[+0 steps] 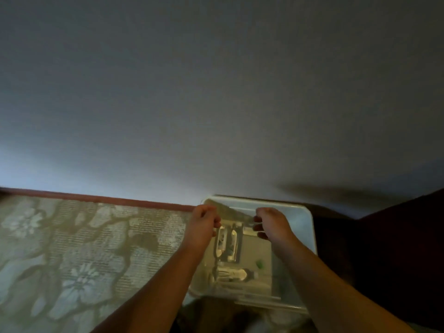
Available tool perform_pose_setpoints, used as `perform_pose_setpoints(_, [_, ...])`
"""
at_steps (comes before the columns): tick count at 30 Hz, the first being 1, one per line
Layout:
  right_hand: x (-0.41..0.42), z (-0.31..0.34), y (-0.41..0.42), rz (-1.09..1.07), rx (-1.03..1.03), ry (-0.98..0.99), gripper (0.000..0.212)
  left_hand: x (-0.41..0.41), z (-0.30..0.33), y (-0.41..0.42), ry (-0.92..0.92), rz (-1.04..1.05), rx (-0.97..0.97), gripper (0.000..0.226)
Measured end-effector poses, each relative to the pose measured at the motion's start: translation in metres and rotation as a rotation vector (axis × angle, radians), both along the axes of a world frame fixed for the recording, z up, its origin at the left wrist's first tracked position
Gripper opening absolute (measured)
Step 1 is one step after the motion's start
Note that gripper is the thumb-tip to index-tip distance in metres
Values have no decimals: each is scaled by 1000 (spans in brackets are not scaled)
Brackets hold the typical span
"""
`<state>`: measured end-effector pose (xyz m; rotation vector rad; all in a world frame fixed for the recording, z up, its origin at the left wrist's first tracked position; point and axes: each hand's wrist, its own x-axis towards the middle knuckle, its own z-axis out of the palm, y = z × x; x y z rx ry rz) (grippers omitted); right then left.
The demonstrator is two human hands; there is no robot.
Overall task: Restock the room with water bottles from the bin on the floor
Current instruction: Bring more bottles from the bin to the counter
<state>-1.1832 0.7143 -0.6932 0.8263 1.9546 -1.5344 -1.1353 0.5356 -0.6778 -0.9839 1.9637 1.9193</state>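
A clear plastic bin (304, 227) stands on the carpet against the wall. Inside it, two water bottles (228, 243) lie side by side, and a third bottle (236, 275) lies across nearer to me. My left hand (203, 224) hovers over the bin's left rim with its fingers curled shut; nothing shows in it. My right hand (271, 223) reaches into the far part of the bin, its fingers curled around the pale end of a bottle (249, 228). The picture is dim and blurred.
A small green thing (260, 263) lies in the bin. Floral carpet (79, 255) spreads to the left, edged by a red-brown baseboard (115, 200) under a plain wall. Dark furniture (396, 248) stands right of the bin.
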Motion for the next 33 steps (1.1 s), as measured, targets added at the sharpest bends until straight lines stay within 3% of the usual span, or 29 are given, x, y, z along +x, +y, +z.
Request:
perform_pose_setpoints(5, [1,-189,-4,60,-17,-59,18,-33,-197,23,-205,25,0,18])
perform_pose_setpoints(7, [3,-257,-5,82,2,-120,22,-43,-268,30,-307,-101,-41,22])
perform_pose_setpoints(11, [3,-368,-4,138,85,-199,43,-51,-384,34,-573,-123,-123,49])
perform_pose_setpoints(13, [2,-402,-5,118,73,-258,54,-43,-417,36,-659,-79,-66,54])
perform_pose_setpoints(15, [1,-423,-6,125,23,-281,56,-36,-430,44,-639,0,7,63])
perform_pose_setpoints(18, [4,-437,-7,195,1,-260,52,-21,-439,49,-634,34,-99,69])
perform_pose_setpoints(23, [7,-432,-9,141,-56,-179,21,-10,-439,50,-587,5,-31,60])
perform_pose_setpoints(25, [12,-423,-11,77,-105,-169,20,-14,-429,49,-568,34,14,63])
perform_pose_setpoints(29, [28,-373,-4,-90,-215,-139,27,-13,-367,47,-453,-20,45,61])
perform_pose_setpoints(33, [40,-279,18,-190,-357,-122,25,-8,-265,50,-335,-165,-8,56])
